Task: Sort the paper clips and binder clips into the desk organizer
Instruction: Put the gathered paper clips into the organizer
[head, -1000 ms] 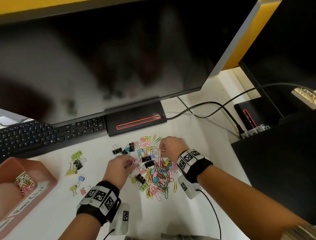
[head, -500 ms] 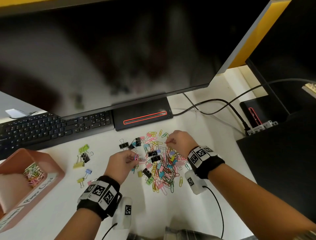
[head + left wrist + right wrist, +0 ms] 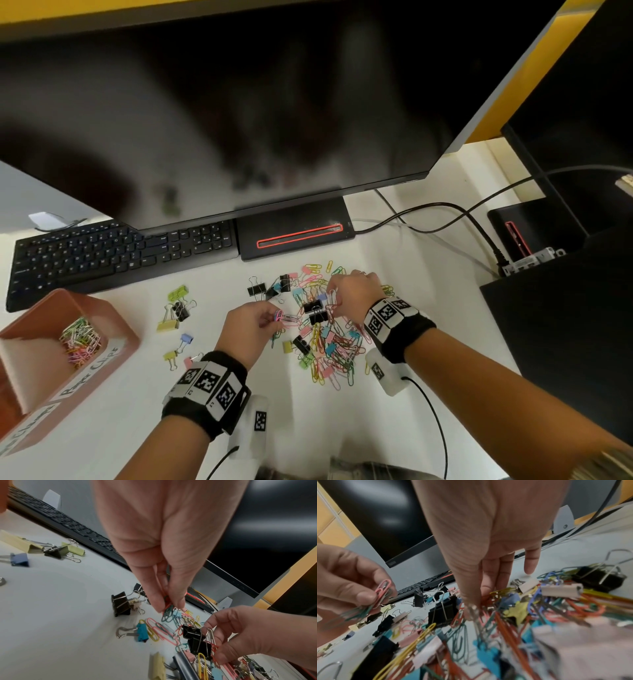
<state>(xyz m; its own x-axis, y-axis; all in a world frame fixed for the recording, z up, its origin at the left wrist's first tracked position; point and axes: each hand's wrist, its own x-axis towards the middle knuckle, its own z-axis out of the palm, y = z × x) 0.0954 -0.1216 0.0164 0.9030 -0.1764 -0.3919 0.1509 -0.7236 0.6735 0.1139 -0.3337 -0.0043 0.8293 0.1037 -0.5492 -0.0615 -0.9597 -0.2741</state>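
Observation:
A heap of coloured paper clips and binder clips point(image 3: 329, 339) lies on the white desk. My left hand point(image 3: 274, 317) hovers at the heap's left edge and pinches a small bundle of pink and green paper clips point(image 3: 381, 593), also seen as paper clips point(image 3: 167, 610) in the left wrist view. My right hand point(image 3: 333, 298) reaches into the middle of the heap, thumb and fingers pinching paper clips point(image 3: 473, 609) beside two black binder clips point(image 3: 314, 311). The pink desk organizer point(image 3: 113, 327) stands at the left, with paper clips point(image 3: 80, 339) in one compartment.
Several binder clips point(image 3: 176, 310) lie apart between organizer and heap. A black keyboard point(image 3: 113, 251), the monitor point(image 3: 239, 102) and its base point(image 3: 294, 229) stand behind. Cables point(image 3: 445, 210) run to a black box point(image 3: 565, 308) at the right.
My right hand has shifted from the heap's far edge toward its middle, by the black binder clips. My left hand keeps its bundle at the left edge. The head view has tilted slightly.

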